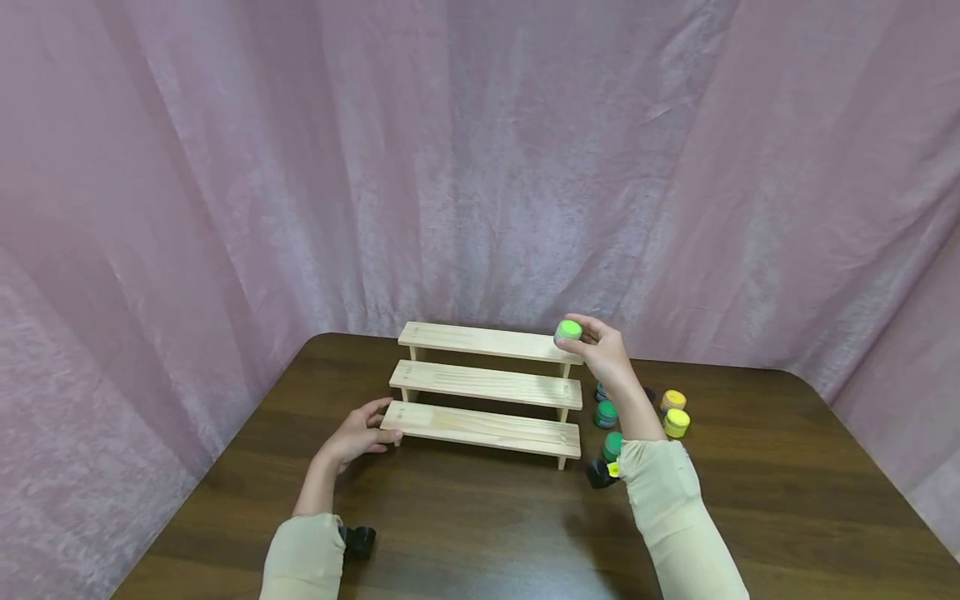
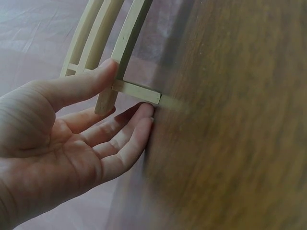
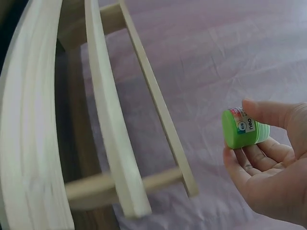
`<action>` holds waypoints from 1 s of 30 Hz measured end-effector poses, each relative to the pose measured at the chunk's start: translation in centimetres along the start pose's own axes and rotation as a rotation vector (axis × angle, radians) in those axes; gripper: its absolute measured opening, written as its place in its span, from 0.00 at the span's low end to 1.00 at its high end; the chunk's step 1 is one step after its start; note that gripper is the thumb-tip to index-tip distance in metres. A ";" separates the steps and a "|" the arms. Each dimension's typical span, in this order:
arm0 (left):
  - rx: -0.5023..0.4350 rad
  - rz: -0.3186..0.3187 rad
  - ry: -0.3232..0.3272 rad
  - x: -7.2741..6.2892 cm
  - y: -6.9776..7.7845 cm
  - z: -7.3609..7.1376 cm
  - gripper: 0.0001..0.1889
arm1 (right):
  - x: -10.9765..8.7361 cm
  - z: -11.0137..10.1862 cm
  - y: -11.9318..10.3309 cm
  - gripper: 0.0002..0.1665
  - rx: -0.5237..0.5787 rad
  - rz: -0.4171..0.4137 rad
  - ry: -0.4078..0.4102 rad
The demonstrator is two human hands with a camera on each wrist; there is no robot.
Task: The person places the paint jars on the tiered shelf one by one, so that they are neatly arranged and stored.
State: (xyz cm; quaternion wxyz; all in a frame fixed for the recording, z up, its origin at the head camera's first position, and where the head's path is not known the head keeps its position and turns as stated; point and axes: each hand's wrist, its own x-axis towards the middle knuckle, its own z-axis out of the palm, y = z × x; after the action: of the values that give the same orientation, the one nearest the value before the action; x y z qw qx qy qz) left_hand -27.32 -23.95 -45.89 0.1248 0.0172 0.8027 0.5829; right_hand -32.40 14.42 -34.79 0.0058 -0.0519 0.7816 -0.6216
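Observation:
A three-step wooden display shelf (image 1: 480,426) stands on the table. My left hand (image 1: 362,435) grips the left end of its lowest board. In the left wrist view, the thumb (image 2: 103,76) lies against the board's edge and the other fingers curl around and below its end, near a support leg (image 2: 139,92). At the right end of the top board, my right hand (image 1: 600,350) holds a small lime-green paint jar (image 1: 569,330) between thumb and fingers. The right wrist view shows the jar (image 3: 235,129) tipped sideways, its printed label visible, apart from the boards.
Right of the shelf stand several more jars: green ones (image 1: 606,414), a yellow one (image 1: 677,422) and an orange one (image 1: 673,401). My right forearm partly hides this group. Behind the brown wooden table (image 1: 465,525) hangs a pink curtain (image 1: 480,167).

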 end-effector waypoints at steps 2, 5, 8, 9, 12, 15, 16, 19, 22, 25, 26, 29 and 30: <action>0.007 0.006 -0.001 0.1 0.0 0.0 0.41 | 0.4 0.6 -0.3 0.36 0.034 0.000 -0.001; 0.016 0.012 0.001 0.4 0.1 0.0 0.41 | 1.0 1.6 -0.9 0.36 0.096 0.001 0.014; 0.022 0.012 0.002 0.6 0.2 0.0 0.41 | 1.6 2.9 -1.4 0.35 0.135 0.011 0.016; 0.024 0.009 0.001 0.7 0.2 0.0 0.41 | 1.8 3.4 -1.5 0.35 0.144 0.012 0.012; 0.014 -0.002 0.007 0.6 0.2 0.2 0.41 | 2.4 5.0 -1.6 0.35 0.166 0.024 0.000; 0.015 -0.002 0.001 0.5 0.1 0.4 0.41 | 3.0 6.6 -1.7 0.34 0.190 0.027 -0.008; 0.013 0.000 0.000 0.4 0.2 0.5 0.41 | 3.1 7.1 -1.8 0.33 0.194 0.029 -0.010; 0.015 0.009 -0.003 0.2 0.2 0.6 0.41 | 3.6 8.5 -1.8 0.33 0.197 0.031 -0.019; 0.006 0.014 -0.001 0.1 0.2 0.7 0.41 | 3.9 9.8 -1.8 0.34 0.189 0.028 -0.028; 0.000 0.013 -0.003 0.1 0.3 0.9 0.40 | 4.1 11.0 -1.5 0.33 0.174 0.016 -0.033; 0.004 0.014 -0.003 0.1 0.2 0.9 0.40 | 4.2 11.3 -1.4 0.33 0.171 0.010 -0.037; -0.001 0.007 0.004 0.2 0.2 1.0 0.40 | 4.5 12.3 -1.1 0.33 0.150 -0.013 -0.039; 0.006 0.012 0.001 0.3 0.1 1.1 0.41 | 4.5 12.6 -1.1 0.33 0.150 -0.016 -0.034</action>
State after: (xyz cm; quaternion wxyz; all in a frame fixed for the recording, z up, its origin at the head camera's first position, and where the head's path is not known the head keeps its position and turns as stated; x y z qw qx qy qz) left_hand -27.37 -22.84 -46.12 0.1211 0.0221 0.8044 0.5812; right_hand -35.90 1.58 -36.35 0.0181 -0.0681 0.7320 -0.6776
